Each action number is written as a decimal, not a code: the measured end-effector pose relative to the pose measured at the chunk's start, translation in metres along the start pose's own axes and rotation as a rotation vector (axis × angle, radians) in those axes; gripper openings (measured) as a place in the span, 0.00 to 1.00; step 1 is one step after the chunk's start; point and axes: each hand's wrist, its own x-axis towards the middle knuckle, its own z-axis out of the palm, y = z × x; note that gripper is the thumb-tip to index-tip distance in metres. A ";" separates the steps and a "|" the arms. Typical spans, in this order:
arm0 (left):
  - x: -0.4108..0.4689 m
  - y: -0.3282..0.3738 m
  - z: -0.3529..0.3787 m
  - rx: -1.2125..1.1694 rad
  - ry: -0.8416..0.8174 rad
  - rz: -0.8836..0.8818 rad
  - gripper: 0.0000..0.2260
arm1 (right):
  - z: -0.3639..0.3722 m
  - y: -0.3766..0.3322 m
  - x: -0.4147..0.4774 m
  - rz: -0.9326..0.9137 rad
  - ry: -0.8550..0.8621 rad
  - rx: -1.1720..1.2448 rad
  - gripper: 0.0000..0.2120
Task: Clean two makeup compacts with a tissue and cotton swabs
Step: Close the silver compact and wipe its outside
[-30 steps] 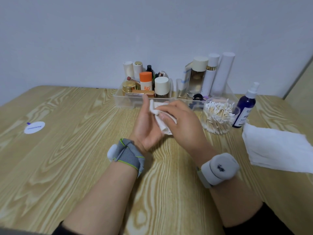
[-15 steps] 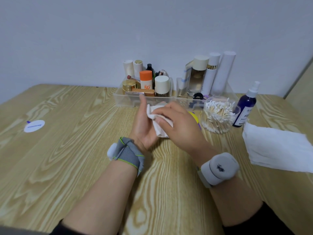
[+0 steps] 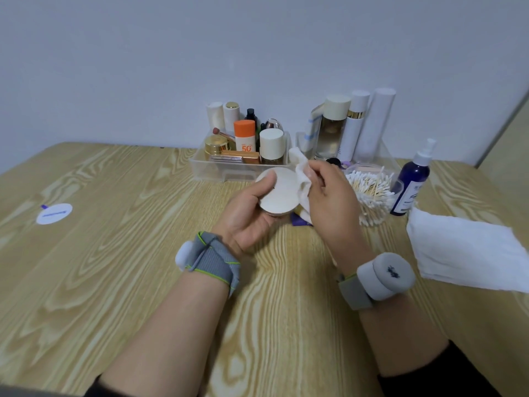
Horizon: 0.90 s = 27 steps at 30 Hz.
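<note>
My left hand holds a round cream-white compact above the table, its closed lid facing up and tilted toward me. My right hand pinches a crumpled white tissue against the compact's right edge. A purple object lies on the table under my hands, mostly hidden; I cannot tell what it is. A clear cup of cotton swabs stands just right of my right hand.
A clear organiser tray with several cosmetic bottles and jars sits at the back. A purple spray bottle stands at the right, with a folded white tissue in front of it. A round white sticker lies at the left.
My left hand turned palm up, so the compact's lid now shows. My right hand moved the tissue from over the compact to its right edge.
</note>
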 end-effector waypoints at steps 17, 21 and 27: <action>0.001 0.002 0.002 0.010 0.007 0.293 0.07 | 0.007 -0.011 -0.008 0.150 -0.410 0.662 0.15; 0.000 0.008 -0.001 0.209 0.008 0.291 0.12 | 0.003 -0.011 -0.006 0.188 -0.263 0.460 0.15; -0.005 0.021 -0.020 0.830 -0.076 0.264 0.38 | 0.001 -0.002 -0.003 0.242 -0.114 0.328 0.21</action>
